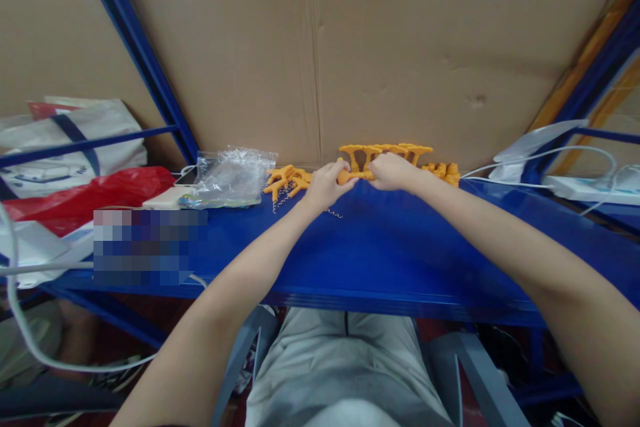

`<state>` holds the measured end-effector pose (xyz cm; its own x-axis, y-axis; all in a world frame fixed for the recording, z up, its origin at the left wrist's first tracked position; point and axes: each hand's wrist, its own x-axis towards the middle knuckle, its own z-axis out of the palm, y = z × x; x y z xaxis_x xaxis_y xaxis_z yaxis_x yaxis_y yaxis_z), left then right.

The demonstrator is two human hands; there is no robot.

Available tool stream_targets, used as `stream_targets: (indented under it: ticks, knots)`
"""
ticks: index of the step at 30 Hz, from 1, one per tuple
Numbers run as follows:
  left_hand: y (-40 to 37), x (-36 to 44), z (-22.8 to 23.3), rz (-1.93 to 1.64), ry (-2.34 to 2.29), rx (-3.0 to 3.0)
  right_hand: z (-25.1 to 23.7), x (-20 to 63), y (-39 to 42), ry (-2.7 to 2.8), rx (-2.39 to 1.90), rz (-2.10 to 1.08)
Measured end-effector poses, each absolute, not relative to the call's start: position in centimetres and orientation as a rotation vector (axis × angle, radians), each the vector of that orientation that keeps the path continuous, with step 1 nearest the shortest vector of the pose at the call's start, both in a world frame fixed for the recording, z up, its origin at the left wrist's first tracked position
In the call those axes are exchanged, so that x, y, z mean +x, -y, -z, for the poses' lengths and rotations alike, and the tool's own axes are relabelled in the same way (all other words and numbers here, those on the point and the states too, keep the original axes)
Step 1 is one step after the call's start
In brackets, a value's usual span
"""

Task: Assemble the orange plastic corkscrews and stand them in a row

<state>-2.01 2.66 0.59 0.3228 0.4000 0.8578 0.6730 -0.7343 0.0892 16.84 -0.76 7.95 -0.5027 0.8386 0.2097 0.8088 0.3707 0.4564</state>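
Note:
At the back of the blue table, my left hand (327, 185) is closed around an orange plastic piece (344, 177) with a rounded end. Beside it, my right hand (391, 172) has its fingers curled at the other end of this orange piece; exactly what its fingertips grip is hidden. Left of my left hand lie several orange-handled corkscrews (280, 180) with thin metal spirals. Behind my hands several orange T-shaped parts (355, 155) stand in a row, their flat tops upward. More chunky orange parts (445, 173) sit right of my right hand, partly behind the forearm.
The blue tabletop (380, 240) runs up to a cardboard panel (370, 47). Clear plastic bags (233, 177) lie left of the corkscrews, beyond them a red bag (110, 193) and a white cloth bag (75, 140). White cables and a power strip (590, 188) are at the right.

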Motion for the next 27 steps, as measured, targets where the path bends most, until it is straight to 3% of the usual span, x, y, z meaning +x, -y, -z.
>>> stream_targets:
  ticks: [6, 11, 14, 27]
  knots:
    - [-2.9, -1.8, -0.4, 1.298, 0.949, -2.392, -8.0, 17.2, 1.1, -2.515, 1.53, -0.525]
    - [-2.9, -2.1, -0.7, 1.402, 1.177, -2.524, -6.8, 17.0, 1.6, -2.528, 1.576, -0.842]
    - [-2.9, -2.3, -0.6, 1.438, 1.212, -2.584, -6.1, 16.8, 1.7, -2.509, 1.583, -0.873]
    - [-2.6, -1.8, -0.5, 1.243, 1.072, -2.453, -7.1, 17.3, 0.8, -2.531, 1.565, -0.439]
